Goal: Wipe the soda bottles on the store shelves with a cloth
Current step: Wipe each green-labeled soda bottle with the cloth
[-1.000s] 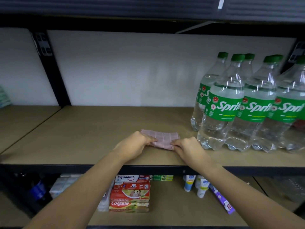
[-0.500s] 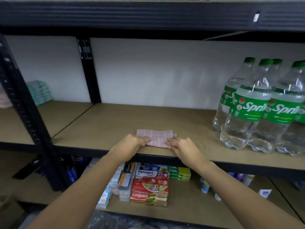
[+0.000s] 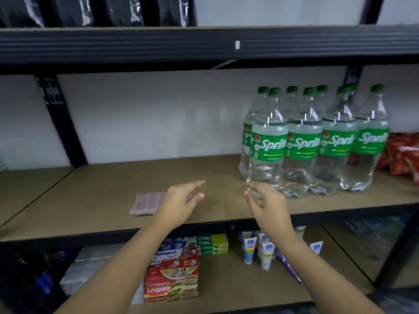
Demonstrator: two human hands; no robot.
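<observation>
Several clear Sprite soda bottles (image 3: 303, 143) with green caps and labels stand in rows at the right of the wooden middle shelf (image 3: 113, 196). A folded pink cloth (image 3: 146, 203) lies flat on the shelf near its front edge, left of my hands. My left hand (image 3: 181, 200) hovers above the shelf just right of the cloth, fingers extended, holding nothing. My right hand (image 3: 264, 200) is raised with loosely spread fingers just in front of the nearest bottle (image 3: 266, 150), not touching it.
Red snack packets (image 3: 402, 155) sit right of the bottles. Toothpaste boxes (image 3: 172, 275) and small tubes (image 3: 256, 248) fill the lower shelf. A black upright post (image 3: 61, 118) divides the shelving at the left. A dark upper shelf (image 3: 204, 44) hangs overhead.
Both hands have let go of the cloth, which stays on the shelf, and have lifted and moved right toward the bottles. The view has shifted right and upward.
</observation>
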